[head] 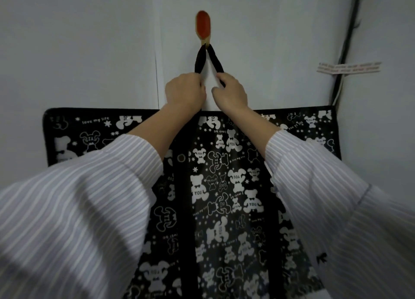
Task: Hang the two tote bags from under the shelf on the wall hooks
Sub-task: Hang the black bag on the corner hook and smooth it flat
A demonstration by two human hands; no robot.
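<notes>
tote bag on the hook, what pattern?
Black glossy tote bag with white teddy-bear outlines, stars and small text; head view shows it.

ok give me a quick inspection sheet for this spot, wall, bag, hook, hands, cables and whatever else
surface: pale wall, bare apart from fittings
job's things: black bear-print tote against the wall; its black strap is looped over the red hook; second tote not seen
clutter: nothing seen
grips: left hand shut on the strap's left side; right hand shut on its right side
cables: dark cable runs down the right of the wall
surroundings: printed tape stuck across the cable; striped sleeves on both arms
</notes>
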